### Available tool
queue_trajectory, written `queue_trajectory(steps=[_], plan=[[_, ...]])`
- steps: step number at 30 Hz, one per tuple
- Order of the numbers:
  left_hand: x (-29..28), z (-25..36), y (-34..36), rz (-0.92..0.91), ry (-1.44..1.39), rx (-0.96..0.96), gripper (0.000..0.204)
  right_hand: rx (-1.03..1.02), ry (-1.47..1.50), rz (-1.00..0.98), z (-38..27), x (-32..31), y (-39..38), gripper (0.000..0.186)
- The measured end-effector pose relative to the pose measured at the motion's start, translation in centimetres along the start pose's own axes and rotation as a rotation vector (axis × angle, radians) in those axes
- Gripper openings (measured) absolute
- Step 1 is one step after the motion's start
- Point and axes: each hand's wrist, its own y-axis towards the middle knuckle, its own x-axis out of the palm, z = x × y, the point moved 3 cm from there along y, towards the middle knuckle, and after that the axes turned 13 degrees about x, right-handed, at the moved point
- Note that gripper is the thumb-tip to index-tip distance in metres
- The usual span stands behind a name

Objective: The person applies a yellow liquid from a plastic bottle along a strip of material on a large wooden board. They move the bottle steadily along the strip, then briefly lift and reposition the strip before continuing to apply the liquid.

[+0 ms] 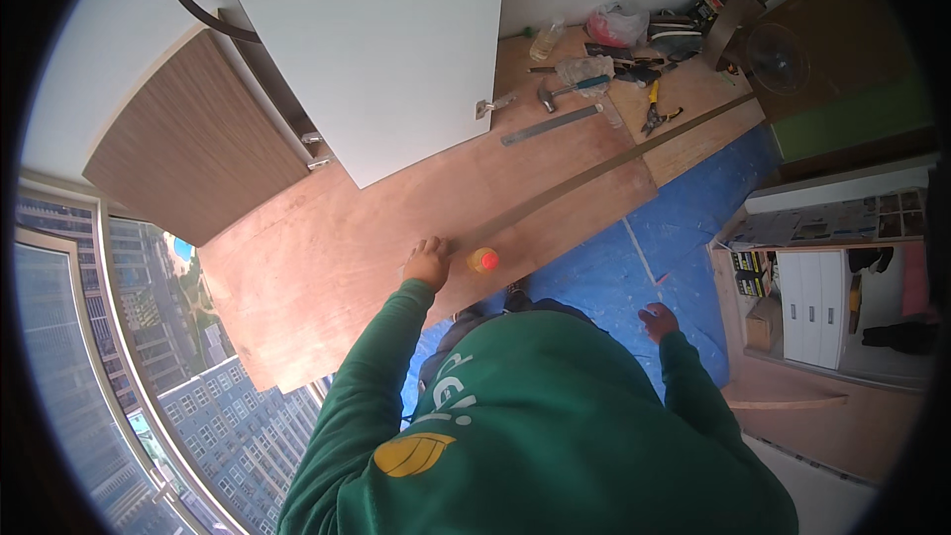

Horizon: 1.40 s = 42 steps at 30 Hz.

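Observation:
My left hand (pixel 428 263) rests on a wide plywood board (pixel 347 238), fingers spread over the surface at the near end of a long, narrow brown strip (pixel 594 170). That strip runs diagonally toward the far right end of the boards. Just right of this hand is a small yellowish bottle (pixel 479 260) with an orange-red cap. Out to the right, above the blue floor covering, my right hand (pixel 656 321) has its fingers curled. Whatever it may hold is too small to make out.
A white cabinet door (pixel 376 40) hangs over the board, beside a wood-grain panel (pixel 198 139). Toward the back lie a hammer (pixel 575 89), a metal ruler (pixel 550 126), yellow-handled snips (pixel 655 109) and a clear bottle (pixel 546 40). Blue sheeting (pixel 594 267) covers the floor. Windows (pixel 149 337) stand left.

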Motion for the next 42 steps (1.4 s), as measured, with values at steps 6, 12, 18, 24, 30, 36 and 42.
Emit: queue_trajectory(steps=[6, 12, 18, 24, 30, 36, 42], plan=[[0.2, -1.0, -3.4, 0.092, 0.0, -0.088, 0.06, -0.051, -0.097, -0.014, 4.0, 0.2, 3.9, 0.056], [-1.0, -3.0, -9.2, 0.082, 0.052, -0.229, 0.068, -0.038, -0.033, -0.052, -2.1, 1.6, 1.5, 0.057], [-4.4, -0.3, -9.8, 0.06, 0.241, -0.092, 0.074, -0.286, -0.131, 0.061, -6.9, -0.5, 0.3, 0.049], [-14.8, 5.4, -10.1, 0.435, 0.104, 0.162, 0.034, -0.219, 0.196, -0.181, -23.7, -0.1, -10.0, 0.029], [-25.6, 16.4, -5.7, 0.588, -1.174, 0.458, 0.026, -0.304, 0.652, -1.257, -41.0, 7.3, -26.9, 0.043], [-28.5, 19.9, -2.9, 0.271, -2.488, 0.706, 0.048, -0.177, 0.621, -1.79, -47.1, 9.6, -38.0, 0.07], [-27.4, 17.5, -5.9, 0.082, -1.726, 0.521, 0.032, -0.361, 0.326, -1.733, -47.7, 6.5, -39.8, 0.099]])
